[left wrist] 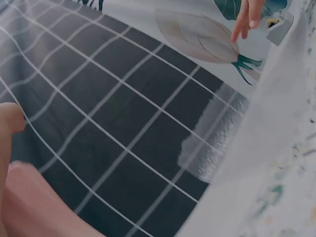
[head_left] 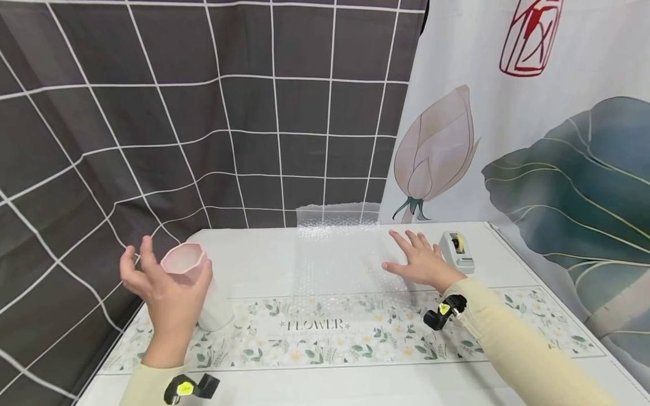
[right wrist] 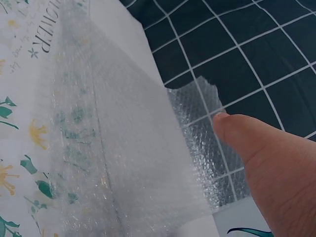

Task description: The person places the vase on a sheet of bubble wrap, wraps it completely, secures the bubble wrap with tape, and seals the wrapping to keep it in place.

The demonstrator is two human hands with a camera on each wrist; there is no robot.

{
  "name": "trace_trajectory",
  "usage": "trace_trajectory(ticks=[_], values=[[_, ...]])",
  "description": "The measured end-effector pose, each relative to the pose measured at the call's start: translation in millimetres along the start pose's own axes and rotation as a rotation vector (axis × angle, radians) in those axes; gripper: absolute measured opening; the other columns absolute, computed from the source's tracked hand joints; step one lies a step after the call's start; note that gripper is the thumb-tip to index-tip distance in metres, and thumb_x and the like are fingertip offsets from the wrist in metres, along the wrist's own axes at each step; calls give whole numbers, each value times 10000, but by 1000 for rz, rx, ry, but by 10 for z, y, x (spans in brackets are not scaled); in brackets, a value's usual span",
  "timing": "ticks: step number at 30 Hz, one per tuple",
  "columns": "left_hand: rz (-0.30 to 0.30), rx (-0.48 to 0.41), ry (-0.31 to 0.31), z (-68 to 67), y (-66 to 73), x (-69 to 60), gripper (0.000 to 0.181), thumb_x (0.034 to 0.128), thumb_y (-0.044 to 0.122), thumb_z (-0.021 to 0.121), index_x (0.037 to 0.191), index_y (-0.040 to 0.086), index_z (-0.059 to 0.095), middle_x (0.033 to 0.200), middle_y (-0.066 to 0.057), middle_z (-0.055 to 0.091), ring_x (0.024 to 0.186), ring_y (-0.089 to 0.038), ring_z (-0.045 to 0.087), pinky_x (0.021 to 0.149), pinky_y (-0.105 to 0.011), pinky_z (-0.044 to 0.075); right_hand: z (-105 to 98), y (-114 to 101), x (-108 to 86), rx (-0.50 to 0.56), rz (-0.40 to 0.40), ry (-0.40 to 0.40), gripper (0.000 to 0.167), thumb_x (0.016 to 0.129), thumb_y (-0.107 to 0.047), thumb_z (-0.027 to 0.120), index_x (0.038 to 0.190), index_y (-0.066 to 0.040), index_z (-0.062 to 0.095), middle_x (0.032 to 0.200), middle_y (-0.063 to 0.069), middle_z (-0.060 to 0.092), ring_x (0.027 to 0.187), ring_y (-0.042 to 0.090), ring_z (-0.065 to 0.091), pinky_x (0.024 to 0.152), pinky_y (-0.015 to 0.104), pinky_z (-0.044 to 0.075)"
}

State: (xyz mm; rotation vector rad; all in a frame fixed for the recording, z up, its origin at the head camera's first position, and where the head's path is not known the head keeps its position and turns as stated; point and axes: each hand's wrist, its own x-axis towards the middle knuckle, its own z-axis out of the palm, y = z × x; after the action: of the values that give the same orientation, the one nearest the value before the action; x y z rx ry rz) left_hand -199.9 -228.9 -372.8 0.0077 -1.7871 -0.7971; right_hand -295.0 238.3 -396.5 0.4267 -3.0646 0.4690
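A tall vase [head_left: 215,307], with a pink angular rim and a whitish lower part, stands at the table's left side. My left hand [head_left: 165,293] is beside its upper part, thumb overlapping the rim and fingers spread apart on the far left; contact is unclear. In the left wrist view, the pink part of the vase [left wrist: 44,205] shows at the lower left. A clear sheet of bubble wrap [head_left: 340,259] lies across the middle, its far end against the dark curtain. Over its right edge hovers my right hand [head_left: 424,262], fingers spread and holding nothing.
A white tape dispenser [head_left: 458,254] with a yellowish roll stands just beyond my right hand. A floral strip with lettering crosses the white tabletop [head_left: 264,389]. A dark grid curtain [head_left: 244,124] and a flower-printed cloth [head_left: 508,169] hang behind.
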Motion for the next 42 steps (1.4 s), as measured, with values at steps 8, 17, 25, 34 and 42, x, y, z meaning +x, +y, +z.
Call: trace_trajectory(ticks=[8, 17, 25, 34, 42], values=[[-423, -236, -118, -13, -89, -247, 1072, 768, 15, 812, 1556, 213, 112, 1429, 16, 211, 1280, -160, 327, 1051, -266, 345, -22, 9, -15, 1, -9, -5, 920, 926, -670, 553, 1625, -189, 196, 1617, 309, 188, 1465, 580, 105, 1065, 822, 84], [-665, -161, -494, -83, -360, -456, 1086, 866, 81, 760, 1581, 131, -55, 1437, -255, 323, 1347, -407, 367, 1086, -592, 357, 30, 27, -35, 12, -13, 4, 899, 930, -642, 573, 1613, -163, 238, 1585, 327, 253, 1445, 588, 179, 1062, 815, 143], [-742, -103, -713, -122, -551, -558, 1066, 927, 177, 729, 1604, 58, -85, 1572, -358, 202, 1449, -534, 238, 1153, -669, 218, 144, 55, -55, 60, 2, 8, 881, 938, -584, 597, 1610, -144, 237, 1579, 334, 259, 1440, 583, 202, 1064, 809, 165], [-733, -16, -772, -97, -676, -663, 984, 904, 269, 763, 1603, 30, 114, 1563, -315, 298, 1434, -519, 295, 1151, -641, 254, 251, 95, -62, 107, 10, 8, 891, 941, -590, 588, 1606, -107, 243, 1561, 314, 315, 1429, 534, 273, 1048, 807, 200], [-676, 14, -688, -57, -655, -646, 876, 875, 322, 798, 1541, 19, 317, 1461, -304, 446, 1322, -488, 461, 1082, -642, 361, 366, 136, -8, 194, 33, 32, 878, 955, -534, 598, 1607, -90, 212, 1557, 327, 318, 1434, 525, 271, 1080, 764, 218]])
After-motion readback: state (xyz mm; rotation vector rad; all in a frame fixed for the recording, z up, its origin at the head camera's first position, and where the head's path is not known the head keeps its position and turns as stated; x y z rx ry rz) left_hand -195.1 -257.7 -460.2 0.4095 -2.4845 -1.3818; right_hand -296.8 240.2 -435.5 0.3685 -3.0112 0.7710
